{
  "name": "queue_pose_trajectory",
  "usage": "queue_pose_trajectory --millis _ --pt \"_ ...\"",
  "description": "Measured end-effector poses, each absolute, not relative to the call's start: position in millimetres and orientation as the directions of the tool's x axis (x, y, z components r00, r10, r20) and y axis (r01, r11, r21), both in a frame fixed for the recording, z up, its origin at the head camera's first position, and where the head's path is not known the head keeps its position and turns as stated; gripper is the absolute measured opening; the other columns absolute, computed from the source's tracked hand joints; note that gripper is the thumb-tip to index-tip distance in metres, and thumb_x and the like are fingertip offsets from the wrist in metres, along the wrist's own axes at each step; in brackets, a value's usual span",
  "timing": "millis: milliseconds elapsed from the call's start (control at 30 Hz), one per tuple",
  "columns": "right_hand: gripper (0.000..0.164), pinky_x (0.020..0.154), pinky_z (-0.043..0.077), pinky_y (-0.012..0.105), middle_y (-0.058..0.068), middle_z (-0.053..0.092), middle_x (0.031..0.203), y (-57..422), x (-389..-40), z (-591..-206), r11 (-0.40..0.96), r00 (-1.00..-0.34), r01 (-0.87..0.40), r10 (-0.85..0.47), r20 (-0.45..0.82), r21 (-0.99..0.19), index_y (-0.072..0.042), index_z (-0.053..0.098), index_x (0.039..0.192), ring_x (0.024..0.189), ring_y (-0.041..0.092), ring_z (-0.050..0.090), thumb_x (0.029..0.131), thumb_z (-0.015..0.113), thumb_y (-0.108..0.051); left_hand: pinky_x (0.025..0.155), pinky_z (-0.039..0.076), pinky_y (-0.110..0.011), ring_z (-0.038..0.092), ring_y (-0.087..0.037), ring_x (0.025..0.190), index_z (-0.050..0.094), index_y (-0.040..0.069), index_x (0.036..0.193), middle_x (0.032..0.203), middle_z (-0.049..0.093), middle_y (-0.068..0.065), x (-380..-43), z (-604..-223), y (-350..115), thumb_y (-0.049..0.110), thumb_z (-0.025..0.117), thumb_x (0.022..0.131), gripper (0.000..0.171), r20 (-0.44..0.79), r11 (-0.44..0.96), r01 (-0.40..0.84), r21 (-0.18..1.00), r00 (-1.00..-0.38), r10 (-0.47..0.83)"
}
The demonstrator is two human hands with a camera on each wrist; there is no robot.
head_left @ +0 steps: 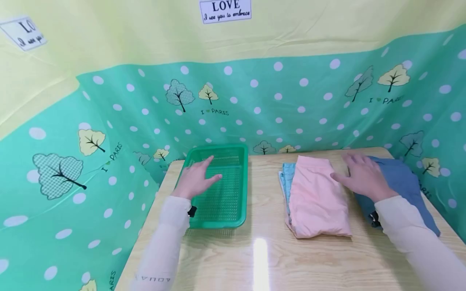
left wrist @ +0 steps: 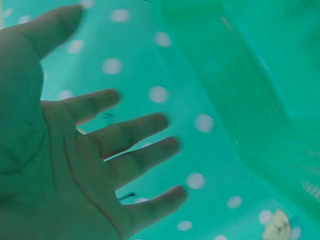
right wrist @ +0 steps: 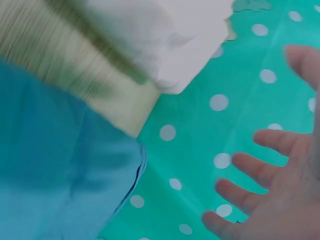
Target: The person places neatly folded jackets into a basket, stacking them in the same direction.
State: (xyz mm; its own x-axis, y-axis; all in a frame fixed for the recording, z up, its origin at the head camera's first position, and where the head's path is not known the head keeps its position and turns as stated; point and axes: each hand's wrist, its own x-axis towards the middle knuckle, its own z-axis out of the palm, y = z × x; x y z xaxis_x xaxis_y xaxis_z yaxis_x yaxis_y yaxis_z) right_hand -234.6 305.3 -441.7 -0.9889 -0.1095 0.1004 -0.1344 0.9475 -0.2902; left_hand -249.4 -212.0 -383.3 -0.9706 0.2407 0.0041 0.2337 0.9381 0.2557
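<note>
Over the left side of a green plastic basket (head_left: 243, 194), my left hand (head_left: 194, 178) hovers with its fingers spread and nothing in them. In the left wrist view, that hand (left wrist: 100, 145) shows its bare palm beside the basket's blurred wall (left wrist: 215, 65). My right hand (head_left: 364, 173) hangs above the gap between folded pink clothing (head_left: 318, 198) and folded blue clothing (head_left: 404, 182). Its fingers are spread and hold nothing, as the right wrist view confirms for the right hand (right wrist: 275, 185). A light blue folded cloth (head_left: 287, 173) pokes out from under the pink one.
A light wooden table (head_left: 291, 262) carries everything. Green and yellow curtain cloth (head_left: 276, 97) with dots and trees hangs behind the table and along both sides. The basket stands at the back left, the folded clothes on the right.
</note>
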Motion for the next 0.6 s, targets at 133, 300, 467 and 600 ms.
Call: queue_pose_trajectory --millis 133,300,467,600 --pt "0.090 0.104 0.029 0.080 0.038 0.033 0.153 302.2 -227.4 -438.1 0.917 -0.992 -0.123 -0.122 0.027 -0.380 0.006 0.036 0.153 0.136 0.063 0.029 0.098 0.052 -0.064 0.109 0.049 -0.055 0.056 -0.034 0.135 0.045 0.019 0.155 0.151 0.057 -0.010 -233.8 -374.6 -189.2 0.052 0.059 0.100 0.065 0.087 0.884 0.281 0.374 -0.960 0.268" --pt "0.082 0.100 0.038 0.074 0.039 0.036 0.152 301.8 -215.6 -438.5 0.846 -0.991 -0.121 -0.130 0.020 -0.519 0.009 0.034 0.154 0.134 0.059 0.038 0.103 0.053 -0.053 0.097 0.056 -0.048 0.066 -0.026 0.121 0.060 0.022 0.142 0.133 0.069 -0.006 -215.3 -380.4 -150.8 0.044 0.064 0.100 0.047 0.253 0.780 0.346 0.521 -0.936 0.246" --pt "0.076 0.094 0.045 0.069 0.038 0.040 0.150 303.1 -204.1 -448.1 0.780 -0.995 -0.099 -0.098 0.036 -0.618 0.009 0.031 0.155 0.129 0.057 0.045 0.106 0.051 -0.045 0.087 0.058 -0.039 0.071 -0.020 0.102 0.070 0.013 0.124 0.110 0.076 -0.004 -194.2 -393.5 -106.5 0.027 0.069 0.098 0.030 0.458 0.610 0.476 0.633 -0.866 0.201" --pt "0.074 0.094 0.047 0.068 0.038 0.041 0.149 300.3 -200.9 -458.5 0.732 -0.997 -0.069 -0.062 0.034 -0.678 0.009 0.030 0.155 0.129 0.058 0.045 0.107 0.050 -0.044 0.082 0.059 -0.031 0.070 -0.013 0.090 0.073 0.009 0.113 0.099 0.077 -0.002 -180.4 -411.6 -66.9 0.017 0.069 0.096 0.019 0.535 0.459 0.564 0.686 -0.819 0.206"
